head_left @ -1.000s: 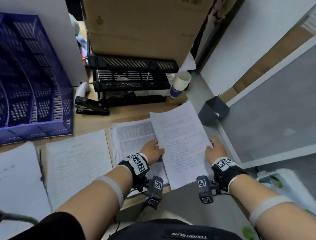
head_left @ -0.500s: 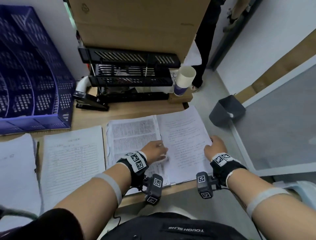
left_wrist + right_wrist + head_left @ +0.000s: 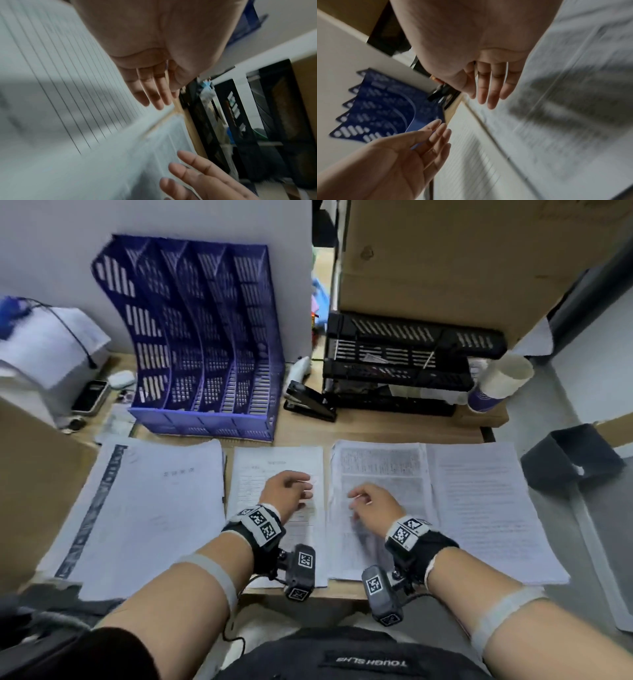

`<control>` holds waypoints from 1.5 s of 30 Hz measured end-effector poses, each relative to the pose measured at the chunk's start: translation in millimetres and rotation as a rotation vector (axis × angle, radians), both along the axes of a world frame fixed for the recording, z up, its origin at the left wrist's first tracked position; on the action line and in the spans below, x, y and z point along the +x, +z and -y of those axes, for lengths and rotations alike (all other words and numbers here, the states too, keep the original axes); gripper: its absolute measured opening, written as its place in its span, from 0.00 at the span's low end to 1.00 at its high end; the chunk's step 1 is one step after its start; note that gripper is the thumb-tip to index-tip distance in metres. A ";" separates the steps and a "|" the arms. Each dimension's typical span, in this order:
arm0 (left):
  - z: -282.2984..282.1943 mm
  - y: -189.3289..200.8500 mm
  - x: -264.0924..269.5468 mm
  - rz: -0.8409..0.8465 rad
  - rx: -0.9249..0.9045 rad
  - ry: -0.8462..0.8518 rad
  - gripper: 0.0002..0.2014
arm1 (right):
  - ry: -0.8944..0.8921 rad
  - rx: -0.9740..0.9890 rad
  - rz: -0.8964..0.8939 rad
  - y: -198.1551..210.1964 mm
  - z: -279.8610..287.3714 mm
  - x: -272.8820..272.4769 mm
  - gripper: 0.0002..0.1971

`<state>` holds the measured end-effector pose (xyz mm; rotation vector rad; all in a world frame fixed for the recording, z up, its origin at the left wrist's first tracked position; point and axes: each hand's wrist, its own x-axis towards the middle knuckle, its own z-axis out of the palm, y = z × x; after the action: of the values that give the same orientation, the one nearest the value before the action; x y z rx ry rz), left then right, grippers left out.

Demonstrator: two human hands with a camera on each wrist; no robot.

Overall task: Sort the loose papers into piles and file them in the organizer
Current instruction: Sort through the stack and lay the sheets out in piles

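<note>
Wooden desk (image 3: 359,433) space is seen from the head view, with four piles of papers laid side by side: a titled pile (image 3: 154,508), a lined form pile (image 3: 274,474), a dense print pile (image 3: 376,470) and a light text pile (image 3: 479,501). Behind them, the blue organizer (image 3: 205,337) is seen with no papers visible in it, so sorting is judged largely done and filing not begun. The left hand (image 3: 286,491) and right hand (image 3: 373,505) are held over the middle piles.

From the left wrist view, the left hand's fingers (image 3: 154,94) are shown straight above the lined form, nothing gripped.

From the right wrist view, the right hand's fingers (image 3: 489,93) are likewise extended and empty above the dense print.
</note>
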<state>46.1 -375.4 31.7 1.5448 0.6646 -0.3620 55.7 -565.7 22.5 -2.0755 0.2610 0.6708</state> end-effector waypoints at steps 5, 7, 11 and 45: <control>-136.7 -6.9 -32.5 -0.050 0.402 0.076 0.13 | 0.175 0.073 -0.071 -5.0 -120.3 -16.4 0.10; -189.6 -8.8 -46.4 -0.109 0.517 0.103 0.15 | 0.191 0.077 -0.096 -9.7 -165.6 -24.2 0.09; -275.0 -19.9 -71.3 -0.277 0.626 0.061 0.23 | 0.204 -0.013 -0.114 -22.6 -236.1 -32.5 0.15; -50.1 1.7 -6.7 0.065 0.134 -0.365 0.25 | -0.237 -0.107 0.060 20.3 -18.7 -33.8 0.20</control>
<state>39.4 -325.3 33.4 1.8015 0.3594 -0.5465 22.0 -547.1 42.8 -2.1191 0.5094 0.4594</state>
